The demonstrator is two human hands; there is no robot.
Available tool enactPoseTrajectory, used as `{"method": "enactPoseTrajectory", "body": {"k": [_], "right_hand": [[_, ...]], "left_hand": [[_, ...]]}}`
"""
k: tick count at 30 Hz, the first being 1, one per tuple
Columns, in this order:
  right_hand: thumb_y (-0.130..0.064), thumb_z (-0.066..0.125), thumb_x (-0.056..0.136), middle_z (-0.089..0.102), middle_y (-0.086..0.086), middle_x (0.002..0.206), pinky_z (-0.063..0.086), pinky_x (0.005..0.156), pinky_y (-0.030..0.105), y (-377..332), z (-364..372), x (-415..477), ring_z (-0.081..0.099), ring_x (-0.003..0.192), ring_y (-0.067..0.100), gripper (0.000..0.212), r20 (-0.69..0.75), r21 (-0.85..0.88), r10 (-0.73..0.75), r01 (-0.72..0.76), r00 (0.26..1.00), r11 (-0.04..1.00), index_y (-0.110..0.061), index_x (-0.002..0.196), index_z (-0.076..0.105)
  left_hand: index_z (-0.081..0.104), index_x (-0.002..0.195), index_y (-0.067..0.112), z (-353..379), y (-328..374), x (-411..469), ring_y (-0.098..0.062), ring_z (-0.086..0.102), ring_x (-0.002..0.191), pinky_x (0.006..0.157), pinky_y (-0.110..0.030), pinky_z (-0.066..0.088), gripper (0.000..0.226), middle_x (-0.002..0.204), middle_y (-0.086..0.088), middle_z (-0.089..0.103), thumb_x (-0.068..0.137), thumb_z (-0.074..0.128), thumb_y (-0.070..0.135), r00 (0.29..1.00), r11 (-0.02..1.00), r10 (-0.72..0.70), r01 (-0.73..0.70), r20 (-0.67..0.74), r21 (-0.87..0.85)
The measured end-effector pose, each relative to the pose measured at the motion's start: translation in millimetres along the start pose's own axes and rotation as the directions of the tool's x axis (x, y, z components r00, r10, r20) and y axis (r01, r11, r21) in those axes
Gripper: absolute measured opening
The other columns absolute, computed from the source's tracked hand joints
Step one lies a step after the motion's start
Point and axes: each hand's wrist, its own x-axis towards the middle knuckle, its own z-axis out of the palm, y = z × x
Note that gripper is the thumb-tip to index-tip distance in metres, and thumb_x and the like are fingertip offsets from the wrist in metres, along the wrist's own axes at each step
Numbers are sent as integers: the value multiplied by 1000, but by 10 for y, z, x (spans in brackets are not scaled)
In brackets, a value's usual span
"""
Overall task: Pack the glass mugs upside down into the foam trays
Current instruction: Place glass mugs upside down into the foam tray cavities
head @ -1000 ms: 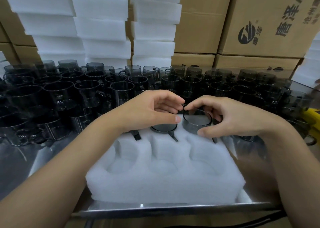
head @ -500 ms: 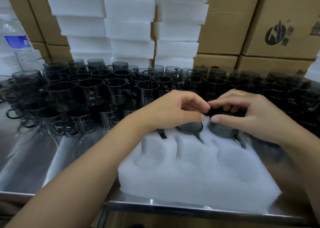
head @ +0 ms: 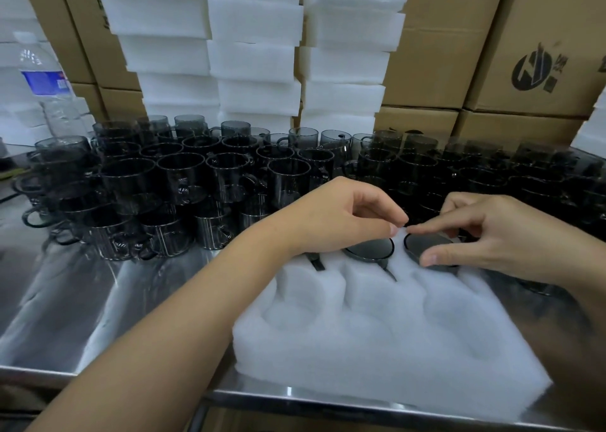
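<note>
A white foam tray with round pockets lies on the steel table in front of me. Its back row holds dark glass mugs upside down. My right hand grips the base of the right mug, thumb on the near rim and fingers behind it. My left hand hovers over the middle mug with curled fingers and thumb meeting, nothing visible between them. Under the left wrist, only a handle of a third mug shows. The front pockets hold nothing.
Several upright dark glass mugs crowd the table behind and to the left of the tray. Stacks of foam trays and cardboard boxes form the back wall. A water bottle stands far left. Bare steel table lies left.
The right mug has sunk lower into its back-right pocket under my right hand. My view has shifted left, so the tray now sits further right. The left hand stays over the middle mug.
</note>
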Motion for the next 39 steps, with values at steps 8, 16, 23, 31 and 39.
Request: {"method": "enactPoseTrajectory", "body": {"k": [8,16,23,31,39], "right_hand": [[-56,56,80,63,-17,78,37,62,10,-432,-130,659,56,73,-6,24,-345,-126,-163,126,924,984,-38,86,72],[-42,67,84,40,-21,83,37,68,7,-789,200,1321,48,81,-1,33,-20,-299,-241,224,970,927,-26,113,69],[-29,72,83,41,-3,109,36,76,23,-772,292,1336,42,92,9,13,29,-298,-252,249,967,921,-21,93,70],[-32,64,87,34,-16,126,40,83,17,-614,70,887,49,104,-2,6,-372,-14,-253,267,893,964,-33,85,58],[-16,65,86,32,-4,137,47,89,20,-396,408,796,48,112,-7,25,-739,157,-122,345,663,925,-37,82,54]], "left_hand": [[68,114,35,-5,34,-53,4,59,107,97,-34,49,26,115,23,66,89,63,28,992,953,-34,-4,119,304],[61,123,35,-43,23,-59,8,50,116,100,-31,47,36,127,24,57,87,66,29,987,947,-66,15,149,320],[62,121,32,-45,25,-62,-9,55,118,98,-45,48,34,130,23,54,87,67,27,978,954,-66,3,199,300],[71,108,21,-64,3,-9,8,62,97,89,-8,45,23,97,19,69,89,62,12,998,994,-63,61,13,87],[62,114,-3,-160,27,82,-20,73,71,61,-22,58,28,77,-13,73,92,45,-1,853,818,-360,94,-378,-567]]}}
